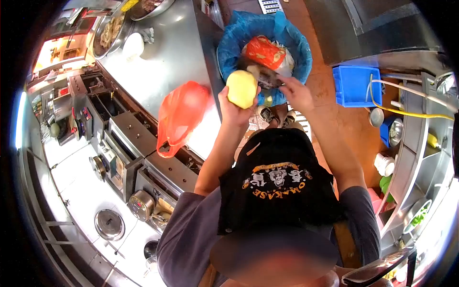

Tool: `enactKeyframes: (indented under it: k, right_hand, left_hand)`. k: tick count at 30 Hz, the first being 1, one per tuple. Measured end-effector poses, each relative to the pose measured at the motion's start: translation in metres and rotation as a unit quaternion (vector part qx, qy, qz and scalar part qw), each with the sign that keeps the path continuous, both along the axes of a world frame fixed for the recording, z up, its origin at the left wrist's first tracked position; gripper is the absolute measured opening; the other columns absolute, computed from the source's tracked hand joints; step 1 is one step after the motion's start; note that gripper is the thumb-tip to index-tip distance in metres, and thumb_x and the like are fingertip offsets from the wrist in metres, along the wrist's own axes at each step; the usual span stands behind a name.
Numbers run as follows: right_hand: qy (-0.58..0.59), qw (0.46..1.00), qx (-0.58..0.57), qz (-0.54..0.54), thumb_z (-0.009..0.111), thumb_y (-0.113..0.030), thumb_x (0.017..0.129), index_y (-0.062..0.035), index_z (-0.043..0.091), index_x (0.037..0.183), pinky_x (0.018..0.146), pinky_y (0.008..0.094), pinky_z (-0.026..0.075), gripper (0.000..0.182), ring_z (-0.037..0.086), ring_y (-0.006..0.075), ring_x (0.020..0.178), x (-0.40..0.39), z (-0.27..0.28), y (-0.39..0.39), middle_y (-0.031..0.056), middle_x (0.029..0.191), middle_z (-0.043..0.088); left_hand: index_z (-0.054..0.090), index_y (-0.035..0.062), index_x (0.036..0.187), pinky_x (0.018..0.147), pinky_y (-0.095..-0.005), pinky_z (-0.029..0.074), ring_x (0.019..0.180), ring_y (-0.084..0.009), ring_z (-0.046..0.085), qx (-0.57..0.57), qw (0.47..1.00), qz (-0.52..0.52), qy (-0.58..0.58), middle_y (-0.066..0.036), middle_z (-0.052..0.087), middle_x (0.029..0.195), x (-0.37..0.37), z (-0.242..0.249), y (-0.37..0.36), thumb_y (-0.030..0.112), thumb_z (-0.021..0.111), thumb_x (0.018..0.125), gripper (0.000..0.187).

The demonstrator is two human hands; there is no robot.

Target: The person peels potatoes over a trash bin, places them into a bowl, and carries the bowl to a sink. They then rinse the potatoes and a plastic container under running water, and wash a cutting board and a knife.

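My left hand [233,108] is wrapped round a large, smooth, pale yellow peeled potato [242,89], held up over the near edge of a bin. To its right, my right hand [297,94] is closed, its fingertips pointing at the potato. A dark, flat shape [263,76] smeared by motion lies between the fingertips and the potato; whether it is a tool in my hand cannot be made out. Below both hands stands the bin with a blue plastic liner [302,48]. Inside it are an orange-red wrapper [264,51] and whitish waste.
A red plastic bag [181,112] sits on the steel counter [165,52] at left, with metal bowls [111,34] farther back. Stove units [126,134] line the counter's outer side. On the right are a blue crate [353,88], a yellow hose [406,114] and shelving.
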State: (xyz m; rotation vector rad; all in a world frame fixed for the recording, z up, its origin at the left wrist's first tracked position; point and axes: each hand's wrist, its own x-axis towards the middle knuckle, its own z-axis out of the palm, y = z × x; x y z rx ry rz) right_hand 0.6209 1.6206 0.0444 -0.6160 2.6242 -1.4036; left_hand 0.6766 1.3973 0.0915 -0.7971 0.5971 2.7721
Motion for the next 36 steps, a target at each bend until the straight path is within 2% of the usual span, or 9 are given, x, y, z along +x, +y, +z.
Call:
enactKeyframes:
  k: [1, 7, 11, 15, 21, 24, 28, 35, 36]
  right_hand:
    - [-0.108, 0.992, 0.046, -0.045, 0.062, -0.019, 0.086, -0.0136, 0.064, 0.118, 0.080, 0.0386, 0.052, 0.032, 0.064, 0.0323, 0.091, -0.003, -0.017, 0.010, 0.0118, 0.104, 0.066]
    - [-0.002, 0.999, -0.018, 0.048, 0.067, -0.021, 0.084, -0.0166, 0.064, 0.119, 0.080, 0.0361, 0.052, 0.035, 0.064, 0.0318, 0.093, 0.009, 0.051, -0.019, 0.0134, 0.105, 0.066]
    - [-0.019, 1.000, 0.012, 0.010, 0.065, -0.019, 0.085, -0.0155, 0.063, 0.119, 0.079, 0.0359, 0.052, 0.034, 0.064, 0.0323, 0.092, 0.000, -0.007, 0.005, 0.0137, 0.104, 0.065]
    - [-0.055, 0.998, 0.011, -0.018, 0.063, -0.017, 0.086, -0.0136, 0.063, 0.119, 0.077, 0.0358, 0.052, 0.033, 0.063, 0.0319, 0.093, 0.009, 0.025, -0.004, 0.0138, 0.104, 0.065]
    - [0.117, 0.993, -0.018, 0.013, 0.067, -0.014, 0.081, -0.0152, 0.065, 0.118, 0.075, 0.0379, 0.052, 0.037, 0.063, 0.0322, 0.086, 0.004, 0.011, -0.021, 0.0138, 0.098, 0.065]
    - [-0.132, 0.985, 0.085, -0.078, 0.066, -0.015, 0.082, -0.0141, 0.064, 0.118, 0.077, 0.0389, 0.051, 0.037, 0.062, 0.0329, 0.088, 0.001, -0.013, 0.000, 0.0138, 0.099, 0.064]
    - [-0.050, 0.998, 0.004, -0.033, 0.065, -0.014, 0.082, -0.0129, 0.063, 0.118, 0.079, 0.0390, 0.050, 0.037, 0.062, 0.0324, 0.091, 0.020, 0.027, -0.017, 0.0137, 0.100, 0.064]
    - [0.122, 0.992, -0.016, 0.010, 0.064, -0.010, 0.081, -0.0131, 0.063, 0.118, 0.079, 0.0382, 0.051, 0.037, 0.062, 0.0316, 0.091, 0.005, 0.024, -0.032, 0.0122, 0.100, 0.065]
    - [-0.021, 0.999, 0.030, -0.020, 0.065, -0.011, 0.082, -0.0142, 0.064, 0.118, 0.081, 0.0370, 0.051, 0.036, 0.063, 0.0302, 0.094, 0.002, 0.014, -0.020, 0.0114, 0.105, 0.065]
  left_hand:
    - [0.050, 0.0118, 0.130, 0.074, -0.0382, 0.053, 0.107, -0.0337, 0.059, -0.003, 1.000, 0.004, 0.001, -0.012, 0.060, 0.119, 0.003, 0.003, -0.003, 0.053, 0.041, 0.087, 0.061]
    - [0.051, 0.0155, 0.129, 0.066, -0.0376, 0.050, 0.105, -0.0339, 0.059, -0.073, 0.997, -0.006, -0.012, -0.011, 0.061, 0.117, 0.000, -0.010, -0.011, 0.057, 0.040, 0.085, 0.062]
    - [0.053, 0.0145, 0.126, 0.064, -0.0371, 0.049, 0.103, -0.0330, 0.061, -0.068, 0.997, -0.019, 0.030, -0.010, 0.062, 0.116, 0.002, -0.009, -0.022, 0.058, 0.039, 0.085, 0.062]
    - [0.052, 0.0121, 0.127, 0.065, -0.0370, 0.049, 0.103, -0.0339, 0.061, -0.066, 0.997, -0.031, 0.005, -0.012, 0.062, 0.117, -0.005, -0.013, -0.034, 0.056, 0.037, 0.086, 0.062]
    - [0.051, 0.0116, 0.127, 0.061, -0.0362, 0.049, 0.100, -0.0339, 0.062, -0.088, 0.996, -0.031, 0.004, -0.012, 0.062, 0.114, 0.004, -0.019, -0.025, 0.055, 0.033, 0.089, 0.061]
    - [0.051, 0.0096, 0.128, 0.070, -0.0408, 0.051, 0.103, -0.0350, 0.061, -0.024, 0.999, -0.032, 0.021, -0.012, 0.061, 0.117, 0.000, -0.009, -0.032, 0.053, 0.033, 0.090, 0.060]
    - [0.051, 0.0081, 0.129, 0.090, -0.0443, 0.051, 0.110, -0.0345, 0.059, -0.015, 0.999, -0.026, -0.017, -0.013, 0.060, 0.123, -0.006, -0.010, -0.029, 0.050, 0.035, 0.093, 0.057]
    - [0.051, 0.0070, 0.128, 0.081, -0.0389, 0.054, 0.106, -0.0299, 0.061, -0.033, 0.999, -0.022, 0.024, -0.013, 0.061, 0.119, 0.003, -0.021, -0.027, 0.053, 0.041, 0.093, 0.058]
    - [0.051, 0.0068, 0.127, 0.076, -0.0367, 0.055, 0.103, -0.0298, 0.063, -0.001, 1.000, -0.025, 0.019, -0.014, 0.061, 0.118, 0.002, -0.018, -0.030, 0.052, 0.040, 0.093, 0.058]
